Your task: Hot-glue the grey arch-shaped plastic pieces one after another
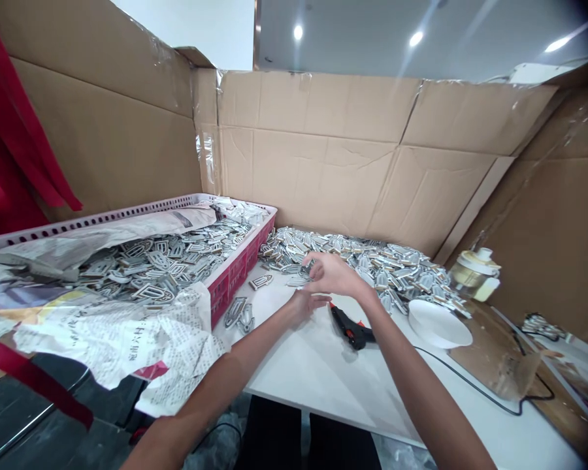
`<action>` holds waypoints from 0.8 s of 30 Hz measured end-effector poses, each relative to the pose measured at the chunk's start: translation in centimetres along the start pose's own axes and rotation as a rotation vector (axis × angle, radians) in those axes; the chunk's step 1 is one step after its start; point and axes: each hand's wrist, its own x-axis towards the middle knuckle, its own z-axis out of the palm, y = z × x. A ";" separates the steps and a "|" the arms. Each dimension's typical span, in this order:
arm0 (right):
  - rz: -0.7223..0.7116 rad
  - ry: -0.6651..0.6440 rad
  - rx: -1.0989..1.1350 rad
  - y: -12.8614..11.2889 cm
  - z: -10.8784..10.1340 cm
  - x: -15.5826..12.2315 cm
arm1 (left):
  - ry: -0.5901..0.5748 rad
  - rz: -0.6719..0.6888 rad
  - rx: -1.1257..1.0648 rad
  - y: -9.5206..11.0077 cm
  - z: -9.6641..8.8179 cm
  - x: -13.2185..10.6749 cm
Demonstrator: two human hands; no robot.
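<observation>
My right hand [332,274] reaches over the white table [318,372] to the near edge of a long heap of small grey-and-white emblem pieces [367,261], its fingers pinched on one of them. Just below and to the left of it, my left hand [304,307] hovers above the table with its fingers curled; what it holds, if anything, is hidden. A black glue gun with an orange trigger [351,328] lies on the table right beside both hands. Two loose emblem pieces [240,314] lie to the left of my left hand.
A pink perforated crate [235,271] lined with newspaper holds several more emblem pieces at the left. A white bowl [438,324] and a small lidded jar [475,271] stand at the right. Cardboard walls [333,163] enclose the table. A black cord [470,385] crosses the right side.
</observation>
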 end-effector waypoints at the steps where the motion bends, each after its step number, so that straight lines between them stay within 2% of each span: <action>1: 0.005 -0.001 0.055 0.5 -1.1 -0.8 | -0.001 -0.017 0.000 0.1 0.1 -0.1; 3: 0.027 -0.027 0.147 1.4 -3.0 -2.4 | -0.050 -0.102 -0.003 0.5 0.4 -0.6; 6: 0.072 -0.184 0.283 2.7 -4.5 -4.2 | -0.229 -0.291 -0.044 1.0 0.9 -1.5; 10: 0.103 -0.362 0.510 4.1 -4.4 -5.4 | -0.387 -0.409 -0.010 1.2 1.4 -2.2; 13: 0.124 -0.351 0.603 5.1 -3.7 -5.7 | -0.499 -0.451 0.070 1.1 1.6 -2.4; 16: 0.152 -0.194 0.675 6.2 -3.2 -6.4 | -0.541 -0.391 0.048 1.0 1.9 -2.5; 19: 0.190 0.080 0.712 8.0 -2.8 -8.0 | -0.516 -0.374 -0.003 1.1 1.9 -2.4; 24: 0.316 0.625 0.687 12.8 -3.0 -13.2 | -0.311 -0.251 -0.086 0.5 1.6 -1.7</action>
